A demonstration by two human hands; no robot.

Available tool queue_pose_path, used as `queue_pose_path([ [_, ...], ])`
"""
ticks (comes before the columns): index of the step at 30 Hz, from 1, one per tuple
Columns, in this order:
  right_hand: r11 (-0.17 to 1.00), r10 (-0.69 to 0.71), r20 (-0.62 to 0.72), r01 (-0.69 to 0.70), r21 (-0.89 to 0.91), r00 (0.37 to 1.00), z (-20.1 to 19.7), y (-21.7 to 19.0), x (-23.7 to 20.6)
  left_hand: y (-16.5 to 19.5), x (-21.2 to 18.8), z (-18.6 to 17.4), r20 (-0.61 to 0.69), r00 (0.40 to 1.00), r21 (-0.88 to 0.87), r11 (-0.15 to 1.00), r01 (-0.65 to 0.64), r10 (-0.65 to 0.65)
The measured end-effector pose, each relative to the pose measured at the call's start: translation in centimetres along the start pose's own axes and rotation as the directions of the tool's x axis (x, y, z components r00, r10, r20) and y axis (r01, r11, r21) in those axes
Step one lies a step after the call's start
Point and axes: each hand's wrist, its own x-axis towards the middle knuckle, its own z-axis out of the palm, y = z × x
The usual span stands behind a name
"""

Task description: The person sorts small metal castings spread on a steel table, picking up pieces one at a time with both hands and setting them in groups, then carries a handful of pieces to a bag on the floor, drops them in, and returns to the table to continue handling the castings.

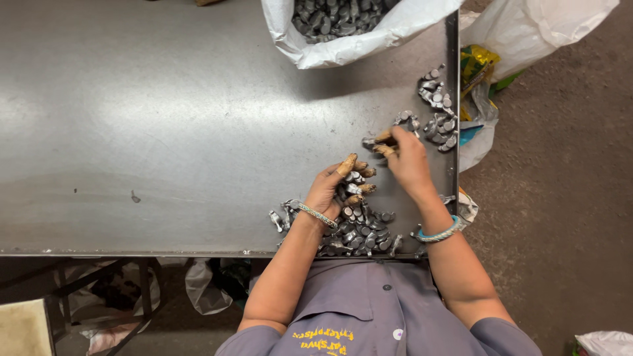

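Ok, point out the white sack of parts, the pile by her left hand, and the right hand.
white sack (395, 29), head view, on its folded rim.
pile of small metal parts (362, 234), head view, pile's middle.
right hand (407, 161), head view, back of hand.

table left half (165, 118) bare; sack (343, 39), metal parts (438, 112) crowd right

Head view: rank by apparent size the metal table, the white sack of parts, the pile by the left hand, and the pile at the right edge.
1. Metal table
2. White sack of parts, cropped by the frame
3. Pile by the left hand
4. Pile at the right edge, looser, so a close call with 3
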Motion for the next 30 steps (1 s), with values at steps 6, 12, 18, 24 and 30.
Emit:
queue_pose_path([
  [6,0.734,0.301,0.291,-0.416,0.537,0.908,-2.2,1.9,1.4,2.8,1.1,1.2,-0.037,0.989,0.029,0.989,-0.142,0.143],
  [12,0.644,0.100,0.012,-0.074,0.762,0.995,-8.0,-2.6,6.9,11.6,10.7,7.3,0.037,0.795,-0.049,0.796,-0.603,0.605],
  [18,0.995,-0.103,-0.040,0.103,0.010,0.994,-7.7,-2.8,9.5,15.3,14.1,10.4,0.242,0.636,0.304,0.565,-0.767,0.733],
  [24,0.938,-0.058,-0.004,0.053,-0.343,0.998,-3.1,1.4,5.2,7.7,8.2,6.5,0.238,0.657,0.660,0.378,-0.650,0.715],
  [30,0.991,0.013,-0.018,-0.015,-0.133,1.000,-3.0,0.3,1.2,0.8,6.1,4.6,0.202,0.753,0.921,0.139,-0.363,0.627],
])
